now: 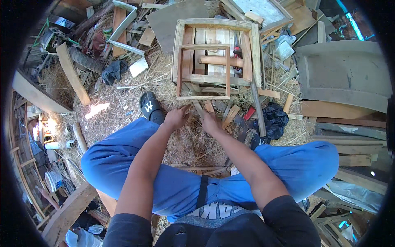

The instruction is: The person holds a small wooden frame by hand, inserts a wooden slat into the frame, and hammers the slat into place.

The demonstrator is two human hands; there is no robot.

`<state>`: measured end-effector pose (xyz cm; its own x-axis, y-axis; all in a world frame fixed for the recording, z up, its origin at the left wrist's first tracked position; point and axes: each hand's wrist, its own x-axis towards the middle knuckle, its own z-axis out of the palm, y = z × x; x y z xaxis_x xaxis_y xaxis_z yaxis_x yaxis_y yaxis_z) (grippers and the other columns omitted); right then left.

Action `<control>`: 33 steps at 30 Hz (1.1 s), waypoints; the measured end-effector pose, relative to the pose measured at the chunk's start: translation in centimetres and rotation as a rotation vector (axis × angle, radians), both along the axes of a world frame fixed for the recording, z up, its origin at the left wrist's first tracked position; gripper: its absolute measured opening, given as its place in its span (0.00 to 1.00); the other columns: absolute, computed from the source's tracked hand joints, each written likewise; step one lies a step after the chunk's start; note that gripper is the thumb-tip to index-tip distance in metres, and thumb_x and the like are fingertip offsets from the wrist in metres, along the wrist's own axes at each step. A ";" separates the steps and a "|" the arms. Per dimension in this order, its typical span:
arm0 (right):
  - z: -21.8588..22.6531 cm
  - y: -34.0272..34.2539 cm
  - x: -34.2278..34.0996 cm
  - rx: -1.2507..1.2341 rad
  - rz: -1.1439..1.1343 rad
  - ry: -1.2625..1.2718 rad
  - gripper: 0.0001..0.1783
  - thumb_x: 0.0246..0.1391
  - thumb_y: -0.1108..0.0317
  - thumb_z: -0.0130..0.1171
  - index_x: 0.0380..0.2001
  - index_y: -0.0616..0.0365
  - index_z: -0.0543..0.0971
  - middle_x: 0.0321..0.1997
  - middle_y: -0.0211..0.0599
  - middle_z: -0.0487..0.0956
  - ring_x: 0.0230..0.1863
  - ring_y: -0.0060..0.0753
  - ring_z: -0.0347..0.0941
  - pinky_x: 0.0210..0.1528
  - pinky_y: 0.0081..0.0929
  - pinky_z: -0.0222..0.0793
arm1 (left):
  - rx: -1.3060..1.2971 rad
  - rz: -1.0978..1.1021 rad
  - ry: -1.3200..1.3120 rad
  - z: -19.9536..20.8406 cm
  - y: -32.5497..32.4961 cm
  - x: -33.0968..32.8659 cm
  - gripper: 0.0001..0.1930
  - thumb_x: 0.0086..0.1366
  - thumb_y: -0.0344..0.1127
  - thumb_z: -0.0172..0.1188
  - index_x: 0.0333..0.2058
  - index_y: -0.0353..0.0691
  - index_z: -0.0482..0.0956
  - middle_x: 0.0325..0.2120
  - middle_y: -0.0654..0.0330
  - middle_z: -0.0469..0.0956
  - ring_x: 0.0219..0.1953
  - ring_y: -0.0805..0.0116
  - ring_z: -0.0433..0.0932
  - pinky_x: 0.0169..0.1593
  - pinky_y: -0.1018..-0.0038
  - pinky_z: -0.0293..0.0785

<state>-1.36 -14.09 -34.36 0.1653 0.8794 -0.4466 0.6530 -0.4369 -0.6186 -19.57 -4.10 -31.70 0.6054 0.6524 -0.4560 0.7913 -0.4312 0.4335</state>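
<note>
I sit with my knees spread, both hands low in front of a wooden bench. My right hand [210, 123] is closed round a narrow wooden strip [198, 109], whose upper end points to the bench. To its left, my left hand [177, 117] has curled fingers turned toward the strip; what they hold, if anything, is hidden. Just beyond both hands, a small rectangular wooden frame [203, 98] leans against the low wooden bench [216, 22]. A mallet-shaped wooden piece [222, 61] lies on the bench, beside a red and black tool [237, 51].
A dark bar [258, 109] slants down from the bench's right side, near a black plastic bag [275, 122] and a red object [249, 113]. A panelled board [345, 70] and stacked planks [349, 149] lie at right. Straw, shavings and offcuts cover the ground; a plank [74, 76] stands at left.
</note>
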 end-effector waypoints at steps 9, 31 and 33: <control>-4.1 1.0 -0.1 0.004 -0.067 -0.134 0.16 0.54 0.71 0.59 0.47 0.58 0.79 0.48 0.52 0.81 0.52 0.58 0.77 0.54 0.48 0.74 | -0.134 0.126 -0.081 -2.2 0.3 0.7 0.26 0.69 0.50 0.57 0.61 0.45 0.74 0.55 0.44 0.78 0.52 0.43 0.79 0.56 0.53 0.76; 5.6 -5.4 1.9 0.539 -0.094 0.060 0.13 0.59 0.66 0.62 0.46 0.57 0.78 0.45 0.49 0.79 0.44 0.59 0.77 0.46 0.49 0.74 | -0.361 0.485 -0.466 1.2 -0.8 3.0 0.23 0.63 0.45 0.70 0.50 0.36 0.82 0.30 0.55 0.86 0.29 0.71 0.83 0.34 0.73 0.79; 6.4 -5.8 2.4 0.550 -0.075 0.091 0.16 0.59 0.66 0.62 0.50 0.55 0.78 0.47 0.49 0.78 0.46 0.60 0.78 0.48 0.49 0.74 | -0.390 0.475 -0.485 1.7 -0.6 2.5 0.20 0.63 0.41 0.71 0.50 0.37 0.82 0.30 0.57 0.85 0.29 0.72 0.82 0.33 0.73 0.78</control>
<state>1.06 -19.86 -28.01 0.2189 0.9740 0.0586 0.5656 -0.0777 -0.8210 -17.09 -4.67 -30.02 0.4916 0.7386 -0.4612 0.5361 0.1607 0.8287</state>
